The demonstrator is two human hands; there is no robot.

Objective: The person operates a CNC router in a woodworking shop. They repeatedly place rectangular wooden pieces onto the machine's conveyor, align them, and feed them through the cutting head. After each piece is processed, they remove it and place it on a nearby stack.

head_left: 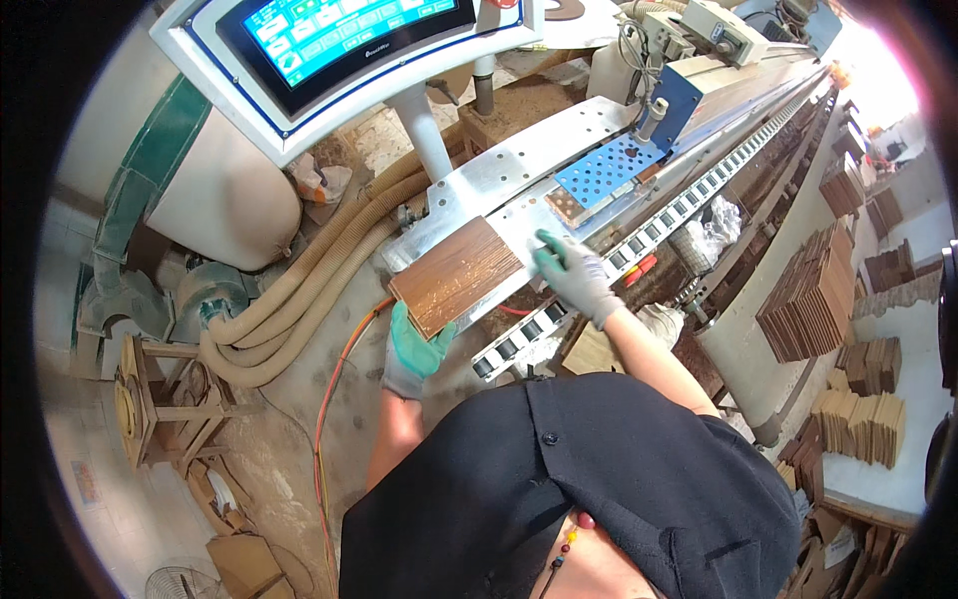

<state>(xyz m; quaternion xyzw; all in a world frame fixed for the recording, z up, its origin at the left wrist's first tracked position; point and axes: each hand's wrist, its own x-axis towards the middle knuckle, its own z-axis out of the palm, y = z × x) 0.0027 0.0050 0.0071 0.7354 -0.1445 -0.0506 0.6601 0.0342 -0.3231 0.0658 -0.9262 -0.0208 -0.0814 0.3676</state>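
Observation:
A brown wood-grain board [457,276] lies on the end of the machine's metal bed [529,226], with pale flecks on its top face. At the board's near left corner, my left hand [415,351], in a grey and green glove, grips the edge between thumb and fingers. Some of those fingers are hidden beneath the board. My right hand [574,275], gloved the same way, is just right of the board over the bed's edge. Its fingers are apart and nothing shows in them. Ahead of it, a blue perforated plate [607,172] sits along the bed.
A roller track [639,240] runs beside the bed toward the far right. The control screen [344,40] stands at upper left, above ribbed hoses [299,329]. Stacked brown boards [810,295] stand on the right. An orange hose [334,399] crosses the floor near my left forearm.

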